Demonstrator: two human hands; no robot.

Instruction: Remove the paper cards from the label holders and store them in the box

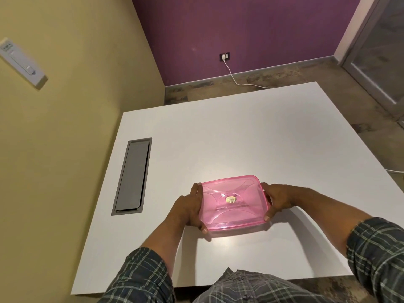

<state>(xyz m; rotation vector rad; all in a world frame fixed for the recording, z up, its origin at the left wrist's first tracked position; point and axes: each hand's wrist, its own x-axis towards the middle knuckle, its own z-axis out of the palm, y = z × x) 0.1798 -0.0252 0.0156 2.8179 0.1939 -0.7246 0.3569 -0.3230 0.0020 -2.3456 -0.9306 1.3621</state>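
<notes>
a translucent pink plastic lidded box (pixel 234 204) is clasped at both ends on the white table (pixel 240 132) by the left hand (pixel 189 209) and right hand (pixel 277 199).

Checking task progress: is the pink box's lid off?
No: the lid sits closed on the pink box, with the left hand and right hand gripping its two sides.

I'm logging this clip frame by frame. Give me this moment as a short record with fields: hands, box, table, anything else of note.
left hand: grips the box's left side
right hand: grips the box's right side
box: pink translucent box, lid on, near the table's front middle
table: white table, grey cable hatch set in at left
label holders, cards: none visible
</notes>
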